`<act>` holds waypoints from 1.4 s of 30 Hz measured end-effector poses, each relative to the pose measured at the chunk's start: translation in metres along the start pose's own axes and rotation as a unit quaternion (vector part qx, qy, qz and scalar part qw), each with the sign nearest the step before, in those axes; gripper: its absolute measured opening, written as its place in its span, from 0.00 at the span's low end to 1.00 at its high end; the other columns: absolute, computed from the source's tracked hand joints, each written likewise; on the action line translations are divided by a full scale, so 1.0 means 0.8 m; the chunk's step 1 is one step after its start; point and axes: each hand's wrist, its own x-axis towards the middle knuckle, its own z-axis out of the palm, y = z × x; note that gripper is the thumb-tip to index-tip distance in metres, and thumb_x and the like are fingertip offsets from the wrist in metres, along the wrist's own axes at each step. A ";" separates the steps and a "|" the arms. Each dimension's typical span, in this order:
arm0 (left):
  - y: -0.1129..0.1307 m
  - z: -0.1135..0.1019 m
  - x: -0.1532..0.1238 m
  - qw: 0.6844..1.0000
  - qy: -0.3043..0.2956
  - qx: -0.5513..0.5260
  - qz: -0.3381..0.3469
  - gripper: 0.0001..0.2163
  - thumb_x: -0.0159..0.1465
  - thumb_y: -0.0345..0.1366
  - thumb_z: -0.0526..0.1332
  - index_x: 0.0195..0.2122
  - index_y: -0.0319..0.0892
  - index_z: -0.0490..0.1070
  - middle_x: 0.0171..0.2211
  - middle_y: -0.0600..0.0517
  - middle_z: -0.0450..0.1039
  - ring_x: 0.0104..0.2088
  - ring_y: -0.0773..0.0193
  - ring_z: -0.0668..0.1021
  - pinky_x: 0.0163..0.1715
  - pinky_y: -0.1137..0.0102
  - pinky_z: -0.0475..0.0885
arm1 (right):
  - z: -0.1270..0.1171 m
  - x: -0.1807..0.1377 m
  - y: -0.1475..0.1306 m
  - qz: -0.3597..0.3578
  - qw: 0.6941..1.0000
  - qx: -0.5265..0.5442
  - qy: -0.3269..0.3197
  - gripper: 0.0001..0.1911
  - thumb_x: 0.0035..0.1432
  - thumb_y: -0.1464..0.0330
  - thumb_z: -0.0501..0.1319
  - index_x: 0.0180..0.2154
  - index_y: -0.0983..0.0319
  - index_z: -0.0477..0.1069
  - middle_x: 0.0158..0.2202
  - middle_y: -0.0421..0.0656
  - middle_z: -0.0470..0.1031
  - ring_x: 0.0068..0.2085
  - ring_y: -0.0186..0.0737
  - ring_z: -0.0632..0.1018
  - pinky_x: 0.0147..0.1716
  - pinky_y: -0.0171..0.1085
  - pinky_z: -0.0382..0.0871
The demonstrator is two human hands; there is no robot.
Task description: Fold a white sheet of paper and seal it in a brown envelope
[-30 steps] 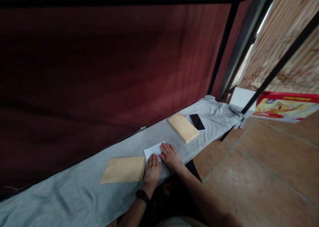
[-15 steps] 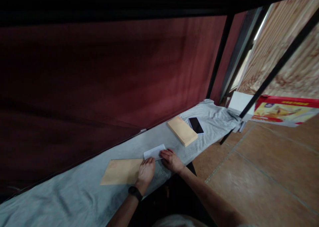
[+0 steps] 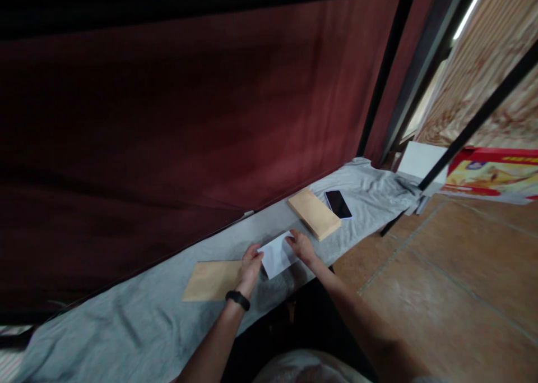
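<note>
A white sheet of paper (image 3: 278,255), seemingly folded, is held between both hands over the cloth. At its left edge my left hand (image 3: 251,268) is closed, thumb on top. My right hand (image 3: 301,247) grips the right end, its thumb on the paper and its other fingers partly hidden. Beside my left hand, a brown envelope (image 3: 210,282) lies flat on the cloth, its right end covered by that hand. Just past my right hand sits a stack of brown envelopes (image 3: 315,213).
A phone (image 3: 338,204) rests face up beside the stack. Grey cloth (image 3: 138,310) covers the narrow surface, which runs along a dark red panel (image 3: 210,136). Black metal bars (image 3: 380,74) rise at the right. A red and yellow box (image 3: 496,172) stands beyond, near the tiled floor.
The paper was being pressed on the cloth; now both hands grip its ends and it is tilted up, showing more of its face. The view has shifted slightly.
</note>
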 end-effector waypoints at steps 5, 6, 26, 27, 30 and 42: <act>-0.019 0.012 0.012 0.999 0.013 0.044 0.000 0.19 0.58 0.35 0.63 0.51 0.39 0.72 0.22 0.60 0.68 0.22 0.67 0.73 0.24 0.72 0.69 | 0.008 -0.017 -0.008 0.008 0.999 -0.030 0.020 0.22 0.69 0.71 0.51 0.62 0.65 0.64 0.55 0.55 0.74 0.54 0.48 0.76 0.52 0.42 0.69; -0.020 0.013 0.013 0.998 0.016 0.055 0.004 0.19 0.58 0.34 0.62 0.51 0.38 0.72 0.22 0.59 0.68 0.22 0.67 0.73 0.25 0.72 0.70 | 0.011 -0.021 -0.011 -0.009 0.999 -0.038 0.025 0.24 0.69 0.71 0.50 0.64 0.65 0.61 0.60 0.56 0.70 0.58 0.49 0.73 0.56 0.44 0.66; -0.052 0.062 -0.061 0.881 -0.056 0.385 0.268 0.27 0.72 0.42 0.47 0.70 0.36 0.51 0.70 0.36 0.53 0.71 0.50 0.53 0.67 0.48 0.56 | 0.058 -0.065 -0.015 -0.145 0.983 -0.103 -0.045 0.29 0.69 0.62 0.53 0.68 0.61 0.58 0.71 0.49 0.54 0.69 0.53 0.60 0.67 0.51 0.50; -0.058 0.062 -0.062 0.873 -0.062 0.400 0.272 0.27 0.73 0.41 0.45 0.70 0.36 0.51 0.70 0.36 0.54 0.71 0.51 0.53 0.67 0.48 0.56 | 0.058 -0.065 -0.014 -0.145 0.983 -0.101 -0.047 0.29 0.69 0.63 0.53 0.68 0.61 0.58 0.71 0.49 0.54 0.69 0.53 0.60 0.67 0.51 0.50; -0.069 0.057 -0.060 0.851 -0.072 0.431 0.290 0.25 0.73 0.38 0.43 0.70 0.37 0.52 0.70 0.37 0.55 0.71 0.52 0.54 0.67 0.49 0.56 | 0.056 -0.057 -0.011 -0.130 0.986 -0.096 -0.043 0.27 0.71 0.63 0.50 0.68 0.61 0.59 0.70 0.48 0.55 0.69 0.51 0.60 0.67 0.51 0.50; -0.066 0.033 -0.103 0.805 -0.022 0.500 0.319 0.31 0.73 0.46 0.46 0.71 0.30 0.45 0.69 0.34 0.55 0.70 0.48 0.57 0.65 0.51 0.61 | 0.031 -0.025 0.032 -0.069 0.989 -0.131 0.020 0.27 0.72 0.62 0.47 0.67 0.65 0.59 0.68 0.51 0.60 0.68 0.54 0.61 0.66 0.54 0.47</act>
